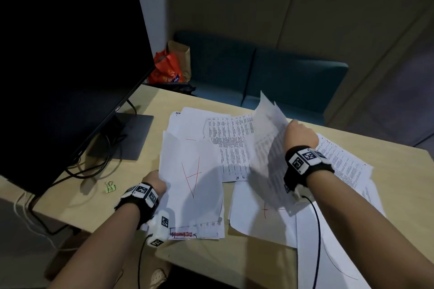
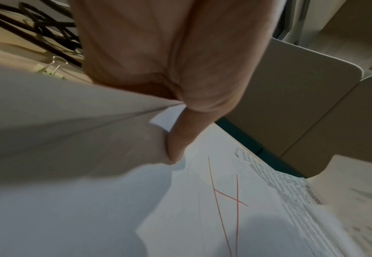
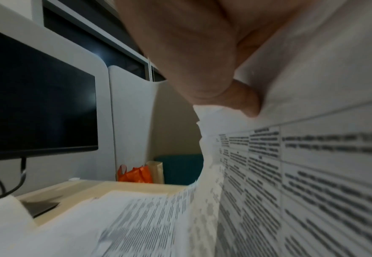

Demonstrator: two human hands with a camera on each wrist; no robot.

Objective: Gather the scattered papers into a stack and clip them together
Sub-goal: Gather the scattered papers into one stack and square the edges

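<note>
White papers [image 1: 234,138] lie scattered over the wooden desk [image 1: 150,105]. My left hand [image 1: 153,183] pinches the left edge of a small stack of sheets [image 1: 190,183], the top one marked with red lines; the left wrist view shows the thumb [image 2: 180,139] pressed on that stack [image 2: 81,135]. My right hand [image 1: 299,135] grips printed sheets [image 1: 270,148] lifted and tilted above the desk; the right wrist view shows its thumb [image 3: 246,99] on the printed sheets [image 3: 312,173]. A green binder clip [image 1: 110,186] lies on the desk left of my left hand, also visible as the binder clip [image 2: 50,69].
A black monitor [image 1: 65,61] stands at the left on its base [image 1: 124,136], with black cables [image 1: 98,164] trailing over the desk. An orange bag [image 1: 165,68] and brown paper bag [image 1: 180,54] sit beyond the desk's far edge, on a teal bench [image 1: 270,73].
</note>
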